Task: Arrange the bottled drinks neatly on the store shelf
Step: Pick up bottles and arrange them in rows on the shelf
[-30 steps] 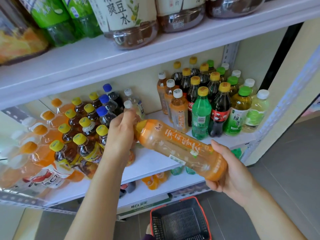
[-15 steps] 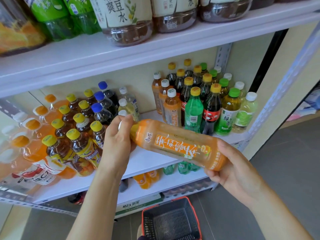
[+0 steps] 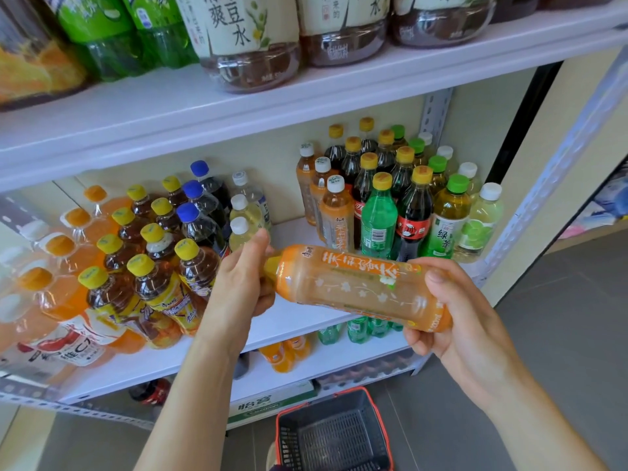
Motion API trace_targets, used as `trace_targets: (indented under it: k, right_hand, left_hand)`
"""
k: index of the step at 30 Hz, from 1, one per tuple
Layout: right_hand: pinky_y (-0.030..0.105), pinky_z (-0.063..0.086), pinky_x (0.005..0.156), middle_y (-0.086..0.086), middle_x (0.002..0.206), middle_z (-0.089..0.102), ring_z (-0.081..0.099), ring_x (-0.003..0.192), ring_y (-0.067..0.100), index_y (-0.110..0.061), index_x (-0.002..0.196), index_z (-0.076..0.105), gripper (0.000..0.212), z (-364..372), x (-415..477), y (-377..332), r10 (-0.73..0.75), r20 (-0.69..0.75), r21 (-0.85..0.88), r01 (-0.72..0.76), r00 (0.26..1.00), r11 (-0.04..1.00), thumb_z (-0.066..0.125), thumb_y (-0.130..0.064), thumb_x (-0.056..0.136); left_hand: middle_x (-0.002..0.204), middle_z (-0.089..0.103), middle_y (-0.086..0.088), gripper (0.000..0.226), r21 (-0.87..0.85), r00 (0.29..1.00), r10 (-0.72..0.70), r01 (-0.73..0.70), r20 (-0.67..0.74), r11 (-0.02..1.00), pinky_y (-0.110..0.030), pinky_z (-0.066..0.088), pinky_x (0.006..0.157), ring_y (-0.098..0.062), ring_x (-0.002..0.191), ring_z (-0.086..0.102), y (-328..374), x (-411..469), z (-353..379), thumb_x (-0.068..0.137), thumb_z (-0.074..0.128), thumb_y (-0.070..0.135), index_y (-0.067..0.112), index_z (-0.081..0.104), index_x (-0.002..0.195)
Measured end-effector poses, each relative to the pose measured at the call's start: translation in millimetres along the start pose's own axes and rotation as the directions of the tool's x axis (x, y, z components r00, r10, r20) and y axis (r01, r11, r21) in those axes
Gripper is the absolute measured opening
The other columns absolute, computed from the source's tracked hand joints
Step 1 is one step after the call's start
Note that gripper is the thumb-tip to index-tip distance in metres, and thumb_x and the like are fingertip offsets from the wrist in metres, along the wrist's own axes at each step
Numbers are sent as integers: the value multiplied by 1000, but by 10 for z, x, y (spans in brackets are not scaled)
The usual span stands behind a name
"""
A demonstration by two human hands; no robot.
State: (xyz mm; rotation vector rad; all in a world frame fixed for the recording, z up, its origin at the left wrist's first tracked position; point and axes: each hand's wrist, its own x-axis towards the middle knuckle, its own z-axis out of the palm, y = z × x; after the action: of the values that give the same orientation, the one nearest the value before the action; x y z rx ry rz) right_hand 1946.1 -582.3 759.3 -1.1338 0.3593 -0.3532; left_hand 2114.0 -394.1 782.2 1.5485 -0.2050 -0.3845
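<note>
An orange tea bottle [image 3: 353, 287] lies almost level in front of the middle shelf [image 3: 292, 321], cap end to the left. My left hand [image 3: 241, 283] grips its neck and hides the cap. My right hand [image 3: 441, 311] holds its base end, thumb on top. Behind it stands a block of upright bottles [image 3: 390, 205]: white-capped orange tea, dark cola, green soda, green tea. Left of my hands stand yellow-capped brown tea bottles [image 3: 153, 266], blue-capped dark bottles [image 3: 200, 212] and white-capped pale bottles [image 3: 243, 215].
Orange soda bottles [image 3: 61, 283] fill the shelf's far left. Big bottles [image 3: 244, 39] line the top shelf. A lower shelf [image 3: 333, 355] carries small green and orange bottles. A red-rimmed grey basket [image 3: 333, 433] sits on the floor below. A grey upright [image 3: 560, 158] bounds the right side.
The bottle has been turned about its long axis, so the clear flower-printed side now faces me. Both hands keep hold, and the view has shifted slightly.
</note>
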Motion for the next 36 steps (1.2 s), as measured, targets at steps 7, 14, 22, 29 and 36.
trace_targets:
  k: [7,14,22,29,36]
  right_hand:
    - [29,47,47,8,94,69,60,60,28,-27,108,64,29,-14,31,-78,-74,-9,-136,72,997,988,62,-26,79]
    - [27,43,38,20,89,69,60,55,29,-18,111,59,50,21,62,-91,46,-55,-49,-49,997,998,66,-50,73]
    - [30,51,45,-1,83,63,61,55,17,-27,102,63,27,63,-41,-226,-270,41,-374,265,962,888,70,-44,81]
    - [7,43,82,-16,117,56,56,110,9,-41,120,54,54,131,-140,-398,-422,254,-734,458,870,502,70,-56,71]
    - [16,38,92,-33,136,42,43,123,-9,-60,132,38,90,30,-129,-350,-139,199,-767,242,970,594,88,-20,68]
  left_hand:
    - [69,36,-9,24,-69,997,24,-29,-75,997,-28,33,53,-21,60,35,-97,11,66,100,53,32,13,52,85]
    - [67,47,1,24,-208,988,143,-130,50,969,-19,43,53,-10,60,42,-142,-29,71,103,45,17,16,56,82]
    - [52,33,1,32,9,990,-139,139,-15,990,-19,28,38,-13,43,31,-286,36,41,95,54,40,22,47,68]
    - [63,17,-6,19,-118,953,-286,297,99,948,-16,19,38,-13,42,18,-543,24,56,95,52,23,6,56,103]
    - [78,47,-8,14,-433,986,-42,109,161,895,-36,43,69,-22,75,45,-445,61,1,96,53,25,14,53,87]
